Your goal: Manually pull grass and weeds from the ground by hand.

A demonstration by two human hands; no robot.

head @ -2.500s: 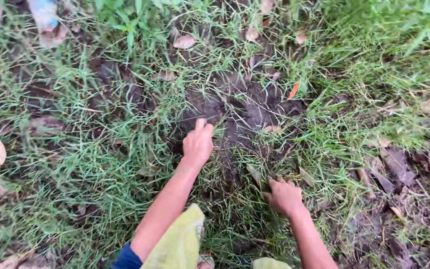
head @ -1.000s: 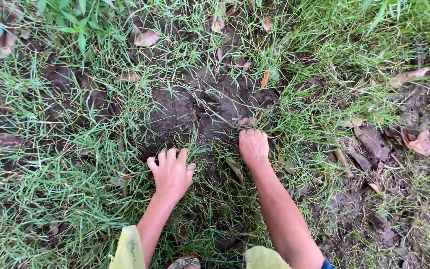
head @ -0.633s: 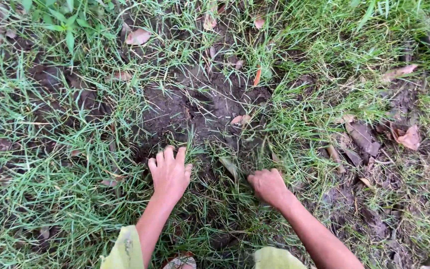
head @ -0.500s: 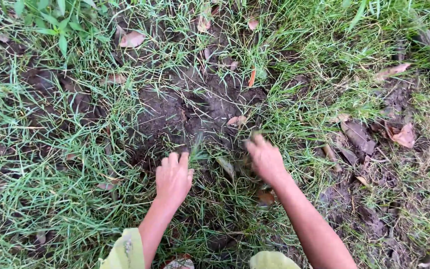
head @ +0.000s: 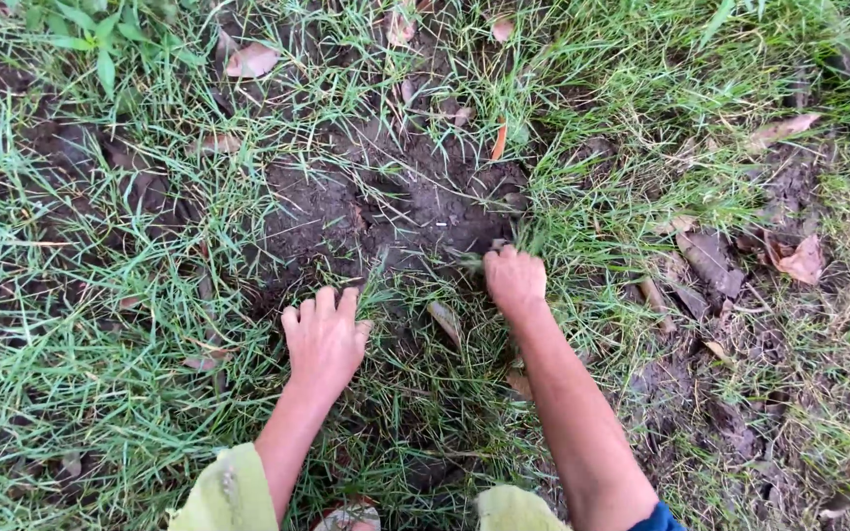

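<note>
Grassy ground [head: 100,374] bears a bare soil patch [head: 386,211] and, seemingly, dead leaves [head: 250,61].

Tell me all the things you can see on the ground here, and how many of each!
Grass: too many blades to count, green, all around the bare patch.
Bare soil patch: one, dark brown, in the middle, just beyond both hands.
Orange leaf: one, at the far edge of the soil patch.
Dry leaves: several, brown and pinkish, scattered, mostly on the right and along the top.
Broad-leaved weed: one clump, bright green, top left corner.
Yellow-green garment: two parts showing, bottom edge.
Left hand: one, flat on the grass, fingers spread.
Right hand: one, fingers curled into grass at the soil patch's near edge.
</note>
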